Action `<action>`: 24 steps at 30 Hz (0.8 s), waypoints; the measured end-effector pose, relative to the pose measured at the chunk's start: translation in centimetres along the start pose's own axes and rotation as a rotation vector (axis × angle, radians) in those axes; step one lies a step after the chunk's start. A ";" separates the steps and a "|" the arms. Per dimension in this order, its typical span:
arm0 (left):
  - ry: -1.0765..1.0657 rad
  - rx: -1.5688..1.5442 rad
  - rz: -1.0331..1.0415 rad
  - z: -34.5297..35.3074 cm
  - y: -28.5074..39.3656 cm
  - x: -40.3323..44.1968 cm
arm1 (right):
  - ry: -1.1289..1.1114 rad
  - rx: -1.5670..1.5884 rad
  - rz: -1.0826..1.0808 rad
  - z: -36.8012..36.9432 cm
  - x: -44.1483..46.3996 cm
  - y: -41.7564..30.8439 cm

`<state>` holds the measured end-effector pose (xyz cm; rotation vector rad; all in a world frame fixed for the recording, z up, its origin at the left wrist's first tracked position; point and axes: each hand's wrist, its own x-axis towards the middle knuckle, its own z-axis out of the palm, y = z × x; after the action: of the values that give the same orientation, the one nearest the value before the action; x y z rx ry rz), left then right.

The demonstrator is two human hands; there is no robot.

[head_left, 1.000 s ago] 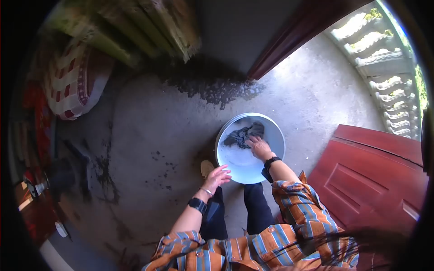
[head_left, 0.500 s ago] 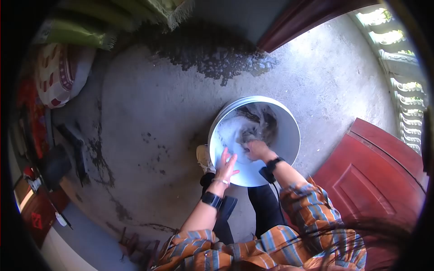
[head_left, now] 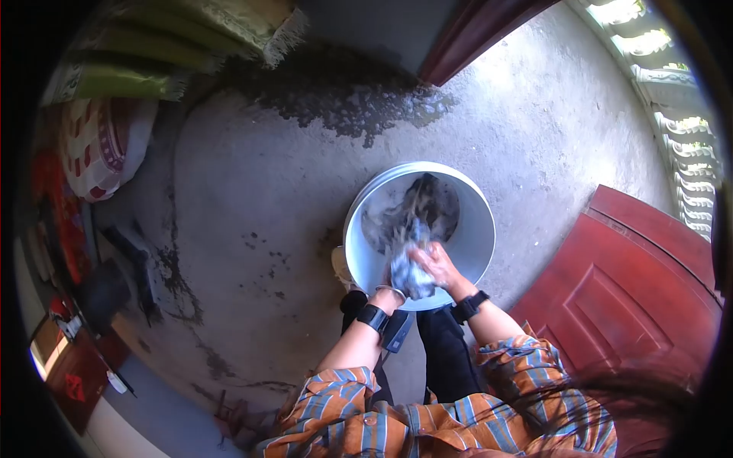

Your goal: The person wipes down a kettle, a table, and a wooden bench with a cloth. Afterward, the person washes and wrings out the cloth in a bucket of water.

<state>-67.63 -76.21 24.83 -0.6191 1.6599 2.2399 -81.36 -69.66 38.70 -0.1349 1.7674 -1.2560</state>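
A pale blue-white bucket (head_left: 479, 237) stands on the floor in front of my legs, with murky, dark water (head_left: 443, 200) in it. A wet grey-blue cloth (head_left: 413, 278) is bunched over the bucket's near side, its far end trailing toward the water. My right hand (head_left: 436, 263) is closed round the cloth from the right. At the cloth's left side is my left hand (head_left: 390, 298); its fingers are mostly hidden by the cloth, so its grip cannot be made out.
Red panelled boards (head_left: 611, 298) lie at the right. Wet floor (head_left: 359, 111) spreads beyond the bucket, beside a dark red door edge (head_left: 458, 46). A checked cloth-covered thing (head_left: 99, 149) and green fringed fabric (head_left: 153, 53) are at the upper left. A white balustrade (head_left: 691, 168) stands far right.
The cloth has come up from the water to the bucket's near side, in my right hand. My left hand has moved from open beside the rim to the cloth.
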 end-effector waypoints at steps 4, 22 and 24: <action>0.430 -0.567 -0.569 1.5 11.3 0.7 | 0.248 -0.796 -0.102 -0.5 4.2 4.1; 0.250 -0.171 -0.305 -4.2 13.0 -2.6 | 0.108 -0.869 0.514 -0.8 11.3 13.6; 0.179 -0.147 -0.380 -4.4 12.8 -2.5 | -0.067 -1.116 0.459 -1.3 12.3 15.6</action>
<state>-70.65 -84.14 35.64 -1.0991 1.3199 2.0848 -82.96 -68.23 18.91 -0.3653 2.0865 0.1433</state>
